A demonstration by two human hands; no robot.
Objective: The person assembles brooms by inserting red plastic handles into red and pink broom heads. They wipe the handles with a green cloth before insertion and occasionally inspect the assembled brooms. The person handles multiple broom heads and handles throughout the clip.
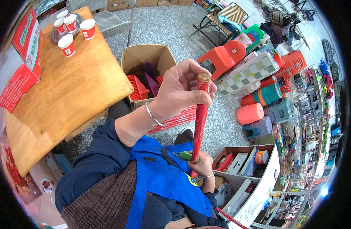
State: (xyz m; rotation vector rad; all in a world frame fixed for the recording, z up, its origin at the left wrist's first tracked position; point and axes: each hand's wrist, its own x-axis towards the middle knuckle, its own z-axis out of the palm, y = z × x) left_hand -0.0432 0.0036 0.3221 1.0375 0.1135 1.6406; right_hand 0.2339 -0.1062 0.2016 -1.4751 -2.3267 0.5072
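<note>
Four red paper cups [73, 27] sit at the far end of the wooden table [61, 91]. The left hand [181, 89] is clamped around the top of an upright red-wrapped stick [200, 122] above the lap; the right hand [201, 165] clasps its lower end alongside green-handled scissors [186, 155].
</note>
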